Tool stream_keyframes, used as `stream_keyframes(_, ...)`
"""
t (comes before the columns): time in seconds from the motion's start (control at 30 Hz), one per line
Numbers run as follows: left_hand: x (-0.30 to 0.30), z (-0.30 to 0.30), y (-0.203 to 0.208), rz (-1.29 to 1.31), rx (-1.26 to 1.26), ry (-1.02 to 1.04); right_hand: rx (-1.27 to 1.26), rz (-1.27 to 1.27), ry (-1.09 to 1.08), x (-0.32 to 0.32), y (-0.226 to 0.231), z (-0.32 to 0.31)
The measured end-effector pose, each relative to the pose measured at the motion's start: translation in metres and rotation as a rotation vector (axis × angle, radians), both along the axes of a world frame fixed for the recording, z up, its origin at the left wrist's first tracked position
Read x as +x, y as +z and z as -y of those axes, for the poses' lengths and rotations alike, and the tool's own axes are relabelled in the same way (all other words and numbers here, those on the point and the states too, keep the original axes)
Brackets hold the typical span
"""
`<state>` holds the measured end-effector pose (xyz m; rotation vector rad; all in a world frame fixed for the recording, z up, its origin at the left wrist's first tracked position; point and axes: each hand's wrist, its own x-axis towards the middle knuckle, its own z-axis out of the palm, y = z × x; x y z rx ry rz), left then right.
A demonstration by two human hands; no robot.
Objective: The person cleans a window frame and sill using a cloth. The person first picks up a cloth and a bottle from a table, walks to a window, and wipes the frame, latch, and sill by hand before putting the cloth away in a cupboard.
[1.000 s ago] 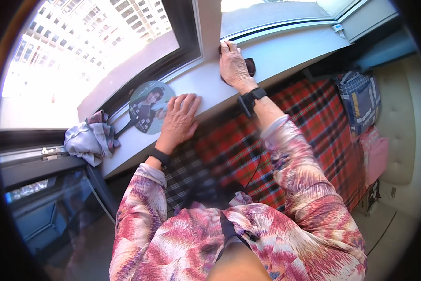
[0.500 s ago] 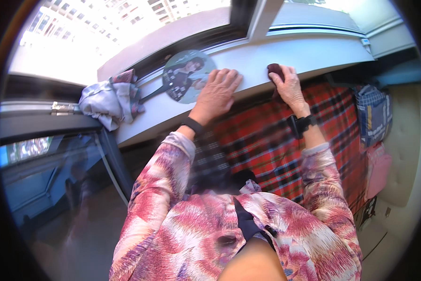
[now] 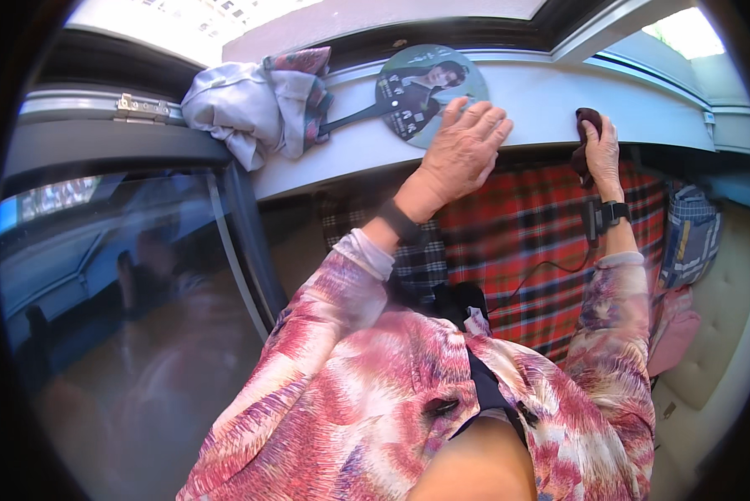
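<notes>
Head view. The left hand (image 3: 462, 149) was laid flat and open on the white window sill (image 3: 542, 96), palm down, fingers spread; nothing was gripped. Its fingertips were resting on the lower right edge of a round paper fan (image 3: 425, 92), which lay flat on the sill. The fan's dark handle was pointed away from the hand, toward a bundle of crumpled cloth (image 3: 254, 100) at the sill's left end. The right hand (image 3: 600, 150) was closed over a dark brown rag (image 3: 588, 125), pressed against the sill's front edge, well right of the fan. A red plaid blanket (image 3: 525, 242) was seen below the sill.
</notes>
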<state>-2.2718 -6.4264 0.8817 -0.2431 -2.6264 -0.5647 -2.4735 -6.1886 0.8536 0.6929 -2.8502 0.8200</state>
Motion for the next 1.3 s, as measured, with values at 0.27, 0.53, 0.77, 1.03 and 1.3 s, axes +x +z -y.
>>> stream_keyframes(0.27,0.083,0.018,-0.017,-0.054,0.091,0.417,0.087,-0.114,-0.048,-0.015,-0.017,-0.021)
stream_keyframes(0.53,0.123,0.03,-0.055,0.062,-0.231,0.631,-0.112,-0.049,0.016,-0.017,-0.026,-0.002)
stream_keyframes(0.77,0.113,0.039,-0.066,0.06,-0.445,0.704,-0.257,-0.089,0.152,-0.016,-0.011,0.018)
stream_keyframes(1.03,0.1,0.023,-0.069,0.075,-0.498,0.65,0.102,-0.667,0.543,-0.008,0.002,-0.03)
stream_keyframes(1.3,0.114,0.044,-0.072,0.074,-0.572,0.651,-0.707,1.195,0.32,0.245,-0.072,-0.131)
